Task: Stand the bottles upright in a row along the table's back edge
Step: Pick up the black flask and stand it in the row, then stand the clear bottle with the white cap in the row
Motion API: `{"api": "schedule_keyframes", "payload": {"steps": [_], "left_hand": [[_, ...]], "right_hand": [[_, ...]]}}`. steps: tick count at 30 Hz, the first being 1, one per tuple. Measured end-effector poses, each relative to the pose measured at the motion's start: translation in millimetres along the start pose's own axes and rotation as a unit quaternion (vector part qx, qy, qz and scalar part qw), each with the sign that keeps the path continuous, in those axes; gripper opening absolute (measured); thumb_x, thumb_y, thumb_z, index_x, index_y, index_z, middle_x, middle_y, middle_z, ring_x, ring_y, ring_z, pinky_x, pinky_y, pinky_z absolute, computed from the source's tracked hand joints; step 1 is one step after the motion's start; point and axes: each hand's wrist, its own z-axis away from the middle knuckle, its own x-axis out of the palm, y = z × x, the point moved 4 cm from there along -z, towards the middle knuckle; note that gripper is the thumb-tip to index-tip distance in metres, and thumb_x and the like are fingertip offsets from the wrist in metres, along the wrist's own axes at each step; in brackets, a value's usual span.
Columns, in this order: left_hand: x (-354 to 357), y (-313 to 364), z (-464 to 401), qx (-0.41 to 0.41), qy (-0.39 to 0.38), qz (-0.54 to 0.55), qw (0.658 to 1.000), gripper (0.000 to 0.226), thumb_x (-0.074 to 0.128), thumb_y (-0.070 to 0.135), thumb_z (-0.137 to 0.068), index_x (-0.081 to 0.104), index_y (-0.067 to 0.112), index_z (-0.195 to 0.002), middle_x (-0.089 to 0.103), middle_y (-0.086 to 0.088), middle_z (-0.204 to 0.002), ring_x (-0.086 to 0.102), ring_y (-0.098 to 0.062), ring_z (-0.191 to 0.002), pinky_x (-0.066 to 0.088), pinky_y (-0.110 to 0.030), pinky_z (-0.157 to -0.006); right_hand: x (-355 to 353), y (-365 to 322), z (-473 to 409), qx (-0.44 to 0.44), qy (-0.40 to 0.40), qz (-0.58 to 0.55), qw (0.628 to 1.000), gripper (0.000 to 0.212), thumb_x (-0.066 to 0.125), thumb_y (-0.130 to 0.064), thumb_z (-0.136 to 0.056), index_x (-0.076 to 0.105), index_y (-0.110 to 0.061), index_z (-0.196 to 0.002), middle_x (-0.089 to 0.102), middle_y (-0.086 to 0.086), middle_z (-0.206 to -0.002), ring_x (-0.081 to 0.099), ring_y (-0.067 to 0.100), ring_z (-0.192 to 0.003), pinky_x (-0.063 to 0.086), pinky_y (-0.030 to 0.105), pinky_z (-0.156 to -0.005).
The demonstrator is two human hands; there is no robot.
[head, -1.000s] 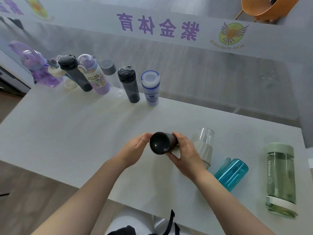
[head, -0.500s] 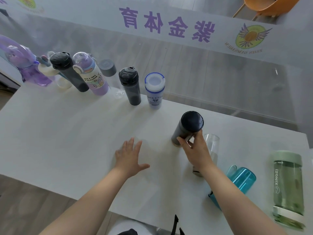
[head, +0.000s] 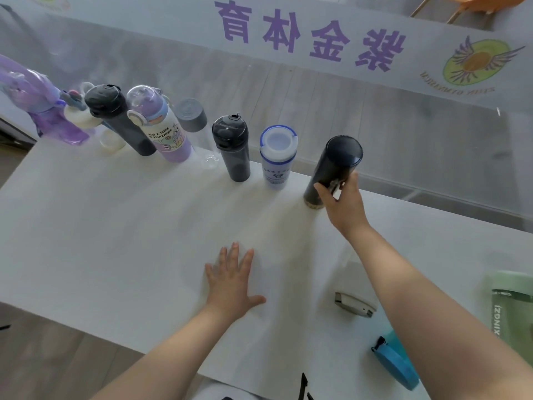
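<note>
Upright, black bottle [head: 334, 168] in right hand [head: 343, 203] grip, table [head: 115, 226] back edge

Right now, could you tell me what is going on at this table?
A person is lining bottles up along the table's back edge. The right hand grips a dark tumbler, upright at the row's right end beside the white bottle. The left hand lies flat on the table. A green bottle and a blue one still lie near the front.
</note>
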Motion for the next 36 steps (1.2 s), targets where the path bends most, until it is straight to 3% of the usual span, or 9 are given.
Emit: {"api": "schedule_keyframes", "payload": {"steps": [5, 15, 19, 21, 24, 26, 29, 32, 36], "left_hand": [[1.4, -0.6, -1.4, 0.001, -0.002, -0.008, 1.000, 0.114, 0.053, 0.076, -0.073, -0.019, 0.030, -0.148, -0.027, -0.007, -0.157, -0.021, -0.035, -0.144, 0.003, -0.063, -0.113], [2.1, -1.3, -1.6, 0.003, -0.002, 0.011, 1.000, 0.114, 0.056, 0.075, -0.072, -0.018, 0.032, -0.148, -0.027, -0.006, -0.157, -0.022, -0.034, -0.144, 0.001, -0.063, -0.113], [2.8, -2.6, -0.9, 0.005, 0.005, 0.018, 1.000, 0.114, 0.056, 0.074, -0.072, -0.016, 0.032, -0.149, -0.026, -0.005, -0.158, -0.021, -0.033, -0.145, 0.000, -0.063, -0.113], [4.2, -4.4, -0.8, 0.009, 0.013, 0.027, 1.000, 0.113, 0.056, 0.075, -0.072, -0.016, 0.034, -0.149, -0.026, -0.004, -0.158, -0.023, -0.032, -0.144, -0.002, -0.062, -0.113], [6.4, -7.5, -0.3, 0.017, 0.027, 0.031, 0.999, 0.111, 0.054, 0.076, -0.072, -0.017, 0.036, -0.148, -0.027, -0.002, -0.157, -0.025, -0.030, -0.144, -0.006, -0.061, -0.113], [9.2, -10.4, -0.7, 0.022, 0.036, 0.040, 0.998, 0.111, 0.052, 0.078, -0.071, -0.015, 0.037, -0.148, -0.026, -0.001, -0.158, -0.024, -0.028, -0.144, -0.008, -0.059, -0.113], [13.6, -14.5, -1.3, 0.032, 0.059, 0.048, 0.997, 0.110, 0.036, 0.087, -0.061, -0.011, 0.040, -0.148, -0.022, 0.001, -0.159, -0.023, -0.025, -0.145, -0.011, -0.056, -0.113], [18.1, -18.4, -1.8, 0.043, 0.083, 0.068, 0.993, 0.108, 0.029, 0.087, -0.057, -0.004, 0.042, -0.149, -0.017, 0.004, -0.160, -0.021, -0.022, -0.146, -0.014, -0.052, -0.113], [21.6, -20.8, -1.7, 0.052, 0.109, 0.067, 0.990, 0.104, 0.033, 0.087, -0.061, -0.001, 0.043, -0.149, -0.014, 0.006, -0.160, -0.019, -0.018, -0.146, -0.014, -0.049, -0.113]], "right_hand": [[6.1, -3.5, -21.4, 0.014, 0.008, 0.006, 1.000, 0.052, 0.067, -0.029, -0.090, 0.036, -0.011, -0.128, 0.051, -0.006, -0.116, 0.049, 0.012, -0.100, 0.038, 0.024, -0.082], [7.4, -1.4, -27.5, 0.021, 0.007, 0.004, 1.000, 0.060, 0.068, -0.032, -0.087, 0.035, -0.014, -0.133, 0.053, -0.004, -0.124, 0.051, 0.014, -0.107, 0.045, 0.031, -0.089], [-1.7, 8.1, -13.1, 0.050, -0.026, 0.054, 0.997, 0.081, 0.068, -0.036, -0.087, 0.018, -0.022, -0.150, 0.041, 0.000, -0.144, 0.042, 0.015, -0.128, 0.037, 0.030, -0.099], [-11.6, 15.8, 3.1, 0.033, -0.037, 0.121, 0.991, 0.074, 0.063, -0.029, -0.092, 0.019, -0.019, -0.151, 0.038, 0.003, -0.149, 0.038, 0.018, -0.134, 0.031, 0.028, -0.103], [-27.2, 26.7, 35.5, -0.055, -0.065, 0.212, 0.973, 0.056, 0.054, -0.009, -0.093, 0.037, -0.018, -0.145, 0.043, 0.003, -0.147, 0.038, 0.021, -0.134, 0.026, 0.025, -0.107], [-37.2, 38.3, 57.8, -0.105, -0.087, 0.252, 0.958, 0.057, 0.049, 0.008, -0.086, 0.049, -0.016, -0.138, 0.048, 0.006, -0.141, 0.041, 0.025, -0.132, 0.025, 0.024, -0.108], [-46.6, 56.8, 84.4, -0.187, -0.135, 0.333, 0.914, 0.074, 0.046, 0.023, -0.067, 0.058, -0.015, -0.130, 0.054, 0.010, -0.137, 0.044, 0.033, -0.130, 0.036, 0.045, -0.111], [-49.6, 76.4, 102.1, -0.219, -0.181, 0.417, 0.864, 0.088, 0.046, 0.022, -0.060, 0.051, -0.021, -0.136, 0.046, 0.010, -0.146, 0.035, 0.036, -0.137, 0.033, 0.052, -0.111], [-44.1, 96.8, 112.5, -0.227, -0.192, 0.472, 0.830, 0.098, 0.061, 0.010, -0.061, 0.033, -0.030, -0.146, 0.029, 0.012, -0.155, 0.023, 0.039, -0.141, 0.031, 0.056, -0.110]]}}
